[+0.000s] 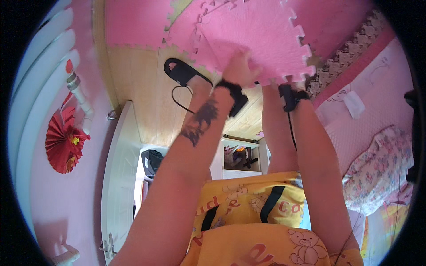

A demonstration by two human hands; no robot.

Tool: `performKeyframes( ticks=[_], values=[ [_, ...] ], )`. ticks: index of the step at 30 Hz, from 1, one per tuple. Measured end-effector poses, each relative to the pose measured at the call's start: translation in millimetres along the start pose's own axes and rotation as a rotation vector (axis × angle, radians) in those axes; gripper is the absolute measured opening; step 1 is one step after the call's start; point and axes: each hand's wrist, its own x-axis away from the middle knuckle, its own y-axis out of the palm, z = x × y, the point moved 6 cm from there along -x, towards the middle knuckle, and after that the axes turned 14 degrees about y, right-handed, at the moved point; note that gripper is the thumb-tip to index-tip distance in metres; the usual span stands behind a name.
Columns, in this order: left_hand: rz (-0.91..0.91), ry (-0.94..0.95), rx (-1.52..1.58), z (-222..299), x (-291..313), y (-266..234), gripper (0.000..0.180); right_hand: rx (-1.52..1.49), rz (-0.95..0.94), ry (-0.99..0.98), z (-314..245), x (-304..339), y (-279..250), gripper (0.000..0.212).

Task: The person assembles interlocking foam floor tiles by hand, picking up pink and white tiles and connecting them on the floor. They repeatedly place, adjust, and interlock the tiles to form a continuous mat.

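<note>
A pink foam mat tile [262, 33] with jigsaw edges lies tilted over other tiles in front of me. My left hand [239, 70] rests on its near part, fingers stretched over the pink surface and the thumb apart; they are slightly blurred. At the tile's near right corner is my right hand [296, 83], its fingers mostly hidden under the tile edge, so their grip does not show fully. Dark bands with black devices and cables circle both wrists.
More pink tiles [133, 22] cover the far floor, with wooden flooring [137, 84] nearer. My foot wears a black slipper [182, 73]. A white door [122, 177] and radiator [49, 57] stand left. On the right is a bed [337, 115] with floral cloth [381, 164].
</note>
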Motion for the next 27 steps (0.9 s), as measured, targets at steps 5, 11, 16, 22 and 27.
performKeyframes(
  ticks=[5,11,16,22,27],
  values=[
    [0.443,0.141,-0.395,-78.8,-74.6,-109.9,0.07,-0.45,0.084,0.154,11.5,-1.2,-20.5,0.1],
    [0.245,0.148,-0.327,-107.0,-89.9,-117.4,0.072,0.071,-0.053,0.236,28.3,-5.3,-6.6,0.095],
    [0.251,-0.067,-0.237,-109.5,-53.9,-116.6,0.061,0.455,0.444,-0.043,6.2,-89.9,-14.2,0.086],
    [0.287,-0.082,0.165,-125.0,-85.6,-151.7,0.047,0.339,-0.012,0.225,-14.4,-121.5,24.0,0.057],
    [0.649,0.004,0.089,-155.3,-106.6,-181.7,0.044,0.098,-0.221,0.097,8.7,-53.8,37.6,0.03]
  ],
)
